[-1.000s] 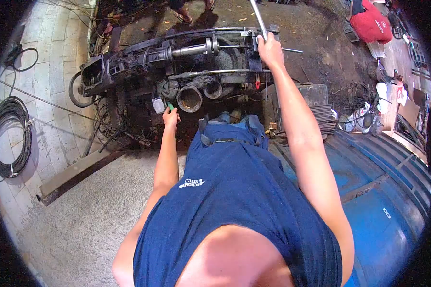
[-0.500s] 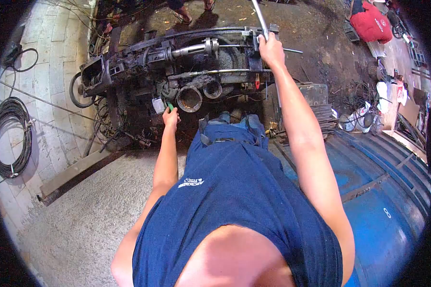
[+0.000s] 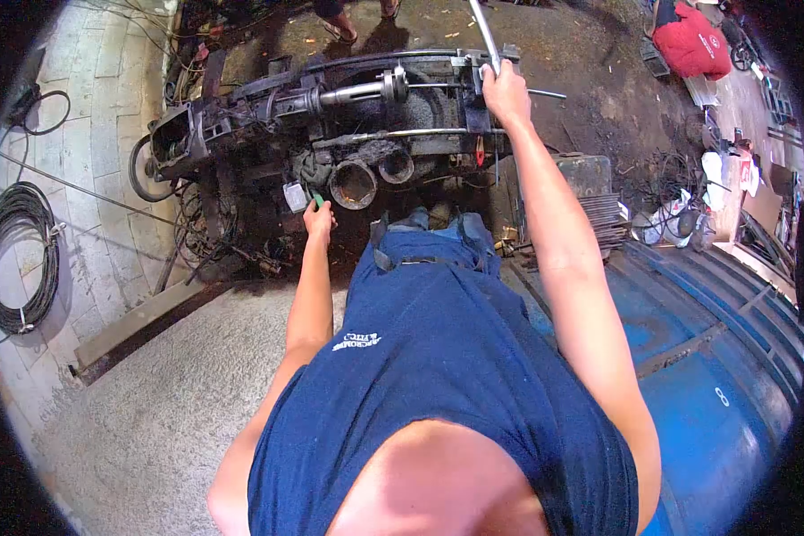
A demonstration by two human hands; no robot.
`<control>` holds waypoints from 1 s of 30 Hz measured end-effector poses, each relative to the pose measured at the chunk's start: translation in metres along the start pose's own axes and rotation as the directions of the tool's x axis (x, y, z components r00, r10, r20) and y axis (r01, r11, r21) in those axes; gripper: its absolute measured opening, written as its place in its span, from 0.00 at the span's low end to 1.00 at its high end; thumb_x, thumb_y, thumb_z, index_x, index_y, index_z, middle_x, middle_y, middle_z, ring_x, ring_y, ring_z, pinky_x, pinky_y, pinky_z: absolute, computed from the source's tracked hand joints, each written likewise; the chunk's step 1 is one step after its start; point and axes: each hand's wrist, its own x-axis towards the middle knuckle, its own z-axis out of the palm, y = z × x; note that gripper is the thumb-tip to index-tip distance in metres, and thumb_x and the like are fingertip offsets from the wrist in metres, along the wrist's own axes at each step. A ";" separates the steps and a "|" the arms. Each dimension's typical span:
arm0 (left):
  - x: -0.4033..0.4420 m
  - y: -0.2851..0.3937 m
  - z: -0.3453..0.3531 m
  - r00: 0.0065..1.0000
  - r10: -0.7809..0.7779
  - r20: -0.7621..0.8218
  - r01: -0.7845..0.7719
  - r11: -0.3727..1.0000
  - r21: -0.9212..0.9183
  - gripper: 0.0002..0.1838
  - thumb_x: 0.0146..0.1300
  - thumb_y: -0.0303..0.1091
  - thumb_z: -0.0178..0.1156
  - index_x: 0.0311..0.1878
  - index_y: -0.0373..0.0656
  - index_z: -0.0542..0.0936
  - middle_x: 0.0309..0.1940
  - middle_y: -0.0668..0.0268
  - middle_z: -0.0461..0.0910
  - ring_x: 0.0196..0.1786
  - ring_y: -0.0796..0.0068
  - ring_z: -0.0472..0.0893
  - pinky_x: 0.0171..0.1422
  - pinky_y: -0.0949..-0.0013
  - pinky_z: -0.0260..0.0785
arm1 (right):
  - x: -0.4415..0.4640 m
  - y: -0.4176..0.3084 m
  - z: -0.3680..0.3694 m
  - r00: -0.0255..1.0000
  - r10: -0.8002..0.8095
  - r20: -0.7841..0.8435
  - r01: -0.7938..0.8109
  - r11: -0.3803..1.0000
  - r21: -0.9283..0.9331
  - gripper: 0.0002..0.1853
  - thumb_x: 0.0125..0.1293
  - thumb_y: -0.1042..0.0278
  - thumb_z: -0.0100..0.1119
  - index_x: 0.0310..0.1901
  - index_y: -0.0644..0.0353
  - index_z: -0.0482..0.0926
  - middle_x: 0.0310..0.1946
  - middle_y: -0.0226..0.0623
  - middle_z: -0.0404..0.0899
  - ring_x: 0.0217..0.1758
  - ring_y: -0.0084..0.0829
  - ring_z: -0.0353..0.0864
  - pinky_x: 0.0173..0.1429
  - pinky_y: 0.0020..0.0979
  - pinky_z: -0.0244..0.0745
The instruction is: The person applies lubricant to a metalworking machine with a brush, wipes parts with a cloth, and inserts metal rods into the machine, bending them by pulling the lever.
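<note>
My right hand (image 3: 507,93) is wrapped round a bright metal bar (image 3: 483,34) that slants up and away at the right end of a dark, greasy machine (image 3: 268,109). A shiny shaft (image 3: 353,93) with a slotted collar (image 3: 393,85) lies along the machine, left of that hand. Lower down, my left hand (image 3: 319,221) has its fingers closed on a small green piece (image 3: 319,201), whose kind I cannot make out. Just beside it is a small white box (image 3: 295,197). Two open round metal tubes (image 3: 353,185) sit to the right of the left hand.
Coiled black cable (image 3: 18,259) lies on the pale tiled floor at left. A blue metal panel (image 3: 688,420) is at lower right, beside a stack of thin rods (image 3: 598,221). Another person's feet (image 3: 341,34) stand beyond the machine. A red cloth (image 3: 690,43) is at upper right.
</note>
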 end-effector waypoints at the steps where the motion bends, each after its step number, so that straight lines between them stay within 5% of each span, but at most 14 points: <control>1: 0.001 -0.001 0.000 1.000 0.000 0.001 0.000 1.000 0.001 0.14 0.64 0.32 0.57 0.53 0.41 0.75 0.20 0.71 0.71 0.17 0.80 0.70 0.20 0.71 0.68 | 0.000 0.000 0.000 1.000 0.001 -0.001 -0.001 1.000 0.000 0.25 0.68 0.46 0.47 0.52 0.61 0.72 0.42 0.62 0.80 0.49 0.62 0.78 0.53 0.55 0.72; 30: -0.005 0.004 0.003 0.999 -0.035 -0.027 0.036 0.999 0.018 0.11 0.65 0.33 0.57 0.50 0.42 0.76 0.21 0.71 0.72 0.18 0.80 0.70 0.22 0.70 0.69 | -0.001 0.002 -0.006 0.999 -0.021 -0.029 0.020 0.999 -0.040 0.24 0.69 0.48 0.48 0.52 0.62 0.72 0.40 0.61 0.81 0.48 0.59 0.80 0.53 0.55 0.73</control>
